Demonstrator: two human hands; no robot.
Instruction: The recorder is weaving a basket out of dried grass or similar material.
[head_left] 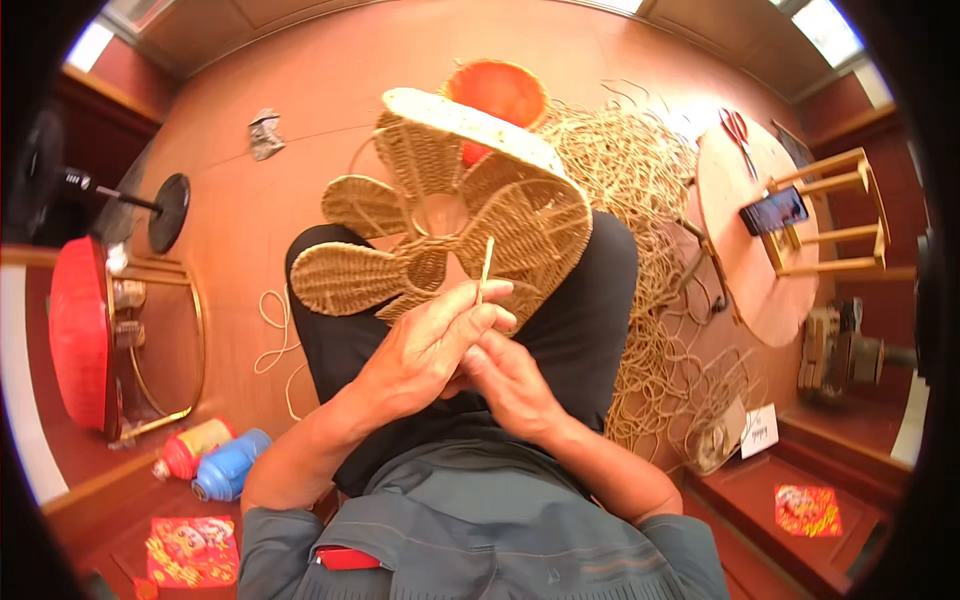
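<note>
A woven straw piece with flower-like petals and a pale rim rests across my lap, tilted away from me. Over its near edge, my left hand is closed with its fingers together. A short end of straw cord stands up from between those fingers. Pressed against the left hand from below and right, my right hand is also closed, thumb toward the left palm. Whatever its fingers grip is hidden behind the hands.
Loose straw cord lies heaped on the floor to the right. Beyond the woven piece stands an orange-lined basket. A round table at right bears red-handled scissors, a phone and a wooden frame. A red stool is at left.
</note>
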